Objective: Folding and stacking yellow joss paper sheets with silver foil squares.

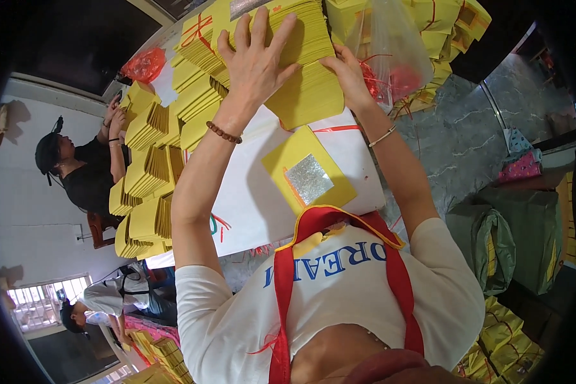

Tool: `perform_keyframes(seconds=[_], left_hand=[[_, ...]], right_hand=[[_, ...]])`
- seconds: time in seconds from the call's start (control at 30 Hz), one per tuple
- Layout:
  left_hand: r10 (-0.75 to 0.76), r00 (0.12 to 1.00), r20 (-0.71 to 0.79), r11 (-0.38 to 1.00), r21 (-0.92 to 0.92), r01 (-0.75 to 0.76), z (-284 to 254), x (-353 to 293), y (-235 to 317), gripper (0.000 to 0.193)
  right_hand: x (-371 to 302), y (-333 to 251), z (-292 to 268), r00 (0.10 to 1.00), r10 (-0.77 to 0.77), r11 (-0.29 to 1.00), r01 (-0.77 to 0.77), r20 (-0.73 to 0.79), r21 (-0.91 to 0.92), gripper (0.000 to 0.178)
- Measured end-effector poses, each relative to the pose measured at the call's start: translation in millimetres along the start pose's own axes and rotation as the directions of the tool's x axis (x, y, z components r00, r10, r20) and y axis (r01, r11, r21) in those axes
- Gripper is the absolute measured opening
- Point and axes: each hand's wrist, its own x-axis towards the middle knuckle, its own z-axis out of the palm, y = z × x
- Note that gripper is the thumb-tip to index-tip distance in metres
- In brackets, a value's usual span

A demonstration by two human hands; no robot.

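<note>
A thick stack of yellow paper sheets (304, 96) lies fanned out at the far side of the white table. My left hand (253, 67) rests on it with fingers spread, the thumb pointing right across the sheets. At the stack's right edge, my right hand (347, 75) grips the paper, thumb over the edge and the other fingers partly hidden. Nearer to me lies a single yellow sheet (275, 157) with a silver foil square (309, 179) on it.
Folded yellow paper bundles (148, 176) line the table's left side. A red plastic bag (144, 65) lies at the far left, and a clear bag (390, 54) stands right of the stack. One person (83, 169) works across the left side; another (118, 297) bends farther back.
</note>
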Motion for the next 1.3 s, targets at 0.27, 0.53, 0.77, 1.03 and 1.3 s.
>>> perform_keyframes(seconds=[0.27, 0.53, 0.77, 1.03, 1.3], left_hand=[[0.000, 1.000, -0.022, 1.000, 0.003, 0.000, 2.4, -1.2, -6.9, 0.088], [-0.020, 0.999, -0.041, 0.999, -0.030, 0.019, -2.8, 0.5, -7.7, 0.089], [0.004, 0.996, -0.084, 1.000, -0.024, -0.006, -6.5, 11.3, -9.8, 0.088], [0.048, 0.986, -0.161, 0.998, -0.041, -0.055, -6.2, 25.1, -29.2, 0.089], [-0.035, 0.999, 0.010, 0.987, -0.156, 0.036, -26.1, 47.5, -40.6, 0.097]], right_hand=[[11.5, -23.6, -3.3, 0.994, -0.094, 0.966, 0.105, 0.059, -0.237, 0.052], [26.6, -36.7, -6.4, 0.956, -0.225, 0.868, 0.284, 0.186, -0.407, 0.047], [34.3, -49.0, -3.3, 0.943, -0.224, 0.814, 0.321, 0.248, -0.484, 0.045], [33.8, -49.5, -22.2, 0.969, -0.204, 0.857, 0.246, 0.142, -0.452, 0.038], [3.9, -26.0, -29.7, 0.993, -0.045, 0.950, 0.078, 0.113, -0.301, 0.033]])
